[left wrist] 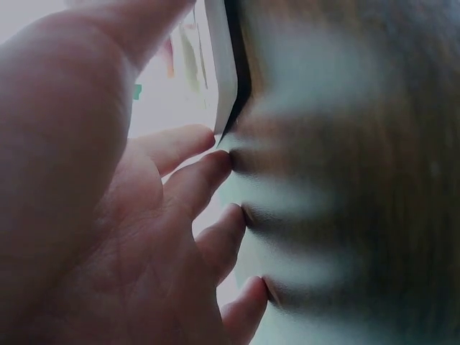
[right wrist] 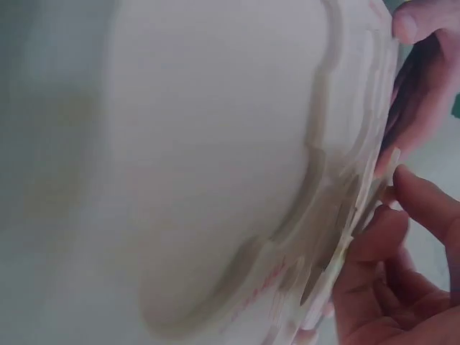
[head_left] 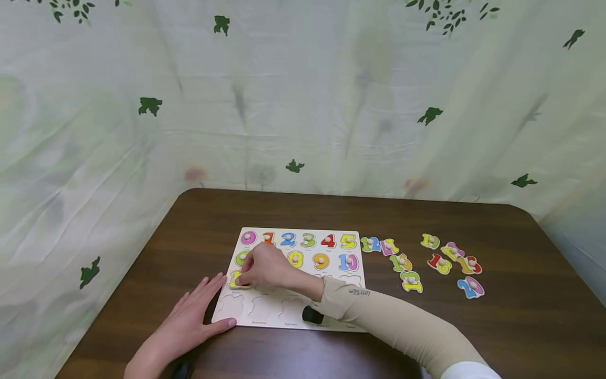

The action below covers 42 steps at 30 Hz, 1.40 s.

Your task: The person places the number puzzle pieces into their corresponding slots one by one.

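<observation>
Yellow number piece (head_left: 234, 279) pinched in your right hand (head_left: 266, 267) at the white board (head_left: 274, 324), left side, your left hand (head_left: 189, 317) spread beside it, left wrist view, fingertips touching the wooden table (left wrist: 345, 158), right wrist view, your fingers (right wrist: 377, 233) gripping the piece.

- Left grip (head_left: 190, 317): fingers extended, slightly apart, thumb out sideways.
- Right grip (head_left: 267, 267): thumb and forefinger pinching.
- Right forearm (head_left: 402, 322): sleeved, reaching across toward the left.

Brown wood table (head_left: 530, 337). Board (head_left: 248, 316) lies on it, below right hand (head_left: 269, 267), right of left hand (head_left: 184, 320). Number pieces (head_left: 412, 282) scattered right of both hands.
</observation>
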Each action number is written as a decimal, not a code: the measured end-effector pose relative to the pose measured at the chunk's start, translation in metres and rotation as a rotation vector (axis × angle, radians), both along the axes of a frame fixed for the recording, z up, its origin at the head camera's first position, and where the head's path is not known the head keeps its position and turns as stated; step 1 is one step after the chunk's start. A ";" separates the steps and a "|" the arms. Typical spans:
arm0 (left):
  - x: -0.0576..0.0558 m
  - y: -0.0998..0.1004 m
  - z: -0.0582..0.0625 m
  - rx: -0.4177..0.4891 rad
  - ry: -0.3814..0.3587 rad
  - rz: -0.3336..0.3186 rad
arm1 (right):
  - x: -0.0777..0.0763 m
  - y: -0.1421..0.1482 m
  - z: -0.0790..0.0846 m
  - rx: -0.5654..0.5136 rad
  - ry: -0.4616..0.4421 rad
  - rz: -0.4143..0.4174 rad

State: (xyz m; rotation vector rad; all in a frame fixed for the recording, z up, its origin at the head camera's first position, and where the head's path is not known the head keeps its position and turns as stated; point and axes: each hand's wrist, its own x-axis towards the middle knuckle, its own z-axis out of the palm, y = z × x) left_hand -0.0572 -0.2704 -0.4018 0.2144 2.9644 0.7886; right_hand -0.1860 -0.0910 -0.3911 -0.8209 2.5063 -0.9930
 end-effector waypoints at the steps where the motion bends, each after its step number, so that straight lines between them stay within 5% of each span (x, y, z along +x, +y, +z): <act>1: 0.000 0.000 0.000 -0.002 -0.005 0.002 | 0.000 0.000 -0.001 0.001 -0.003 -0.001; 10: -0.001 0.001 0.001 -0.023 -0.021 0.005 | -0.006 0.005 -0.007 -0.100 -0.136 0.060; 25: -0.002 0.000 0.000 -0.034 -0.041 0.011 | -0.008 0.005 -0.006 -0.086 -0.220 0.072; 42: -0.001 0.001 -0.001 -0.025 -0.021 0.010 | -0.003 0.002 -0.008 -0.058 -0.213 0.067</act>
